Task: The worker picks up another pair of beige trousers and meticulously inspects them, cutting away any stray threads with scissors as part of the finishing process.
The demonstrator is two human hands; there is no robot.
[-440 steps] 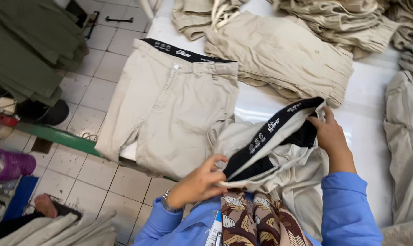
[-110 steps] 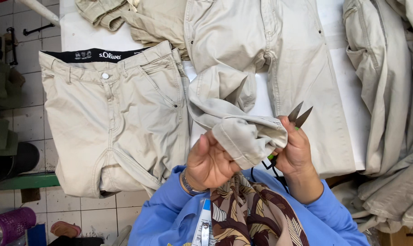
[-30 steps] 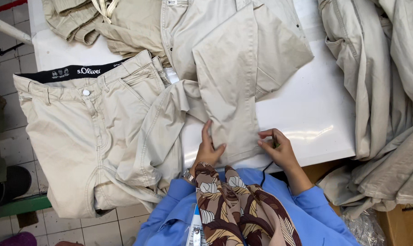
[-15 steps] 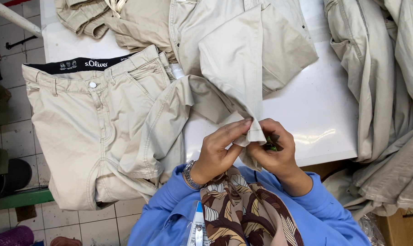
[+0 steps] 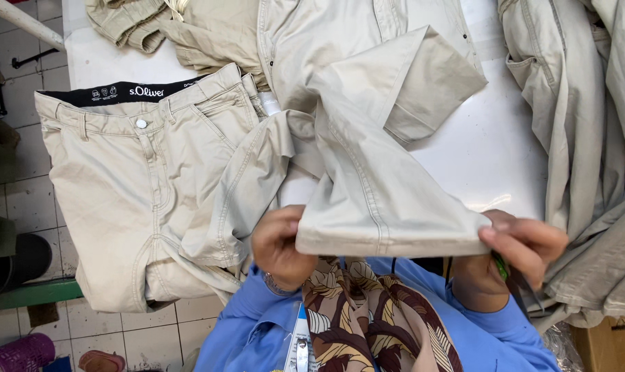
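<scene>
Now, left to right: beige trousers (image 5: 140, 200) lie flat, hanging off table's left edge, dark waistband up top. Left hand (image 5: 279, 242) pinches hem of beige trouser leg (image 5: 374, 193), fingers curled under cloth, thumb on top. Hem stretched taut along near edge of white table (image 5: 485, 151). Right hand (image 5: 516, 251) pinches other hem corner, small green snips (image 5: 502, 267) tucked in palm. Beige garment pile (image 5: 581, 138) at right edge.

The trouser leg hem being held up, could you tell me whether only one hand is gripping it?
No: the left hand grips one end of the beige trouser leg hem and the right hand pinches the other.
</scene>
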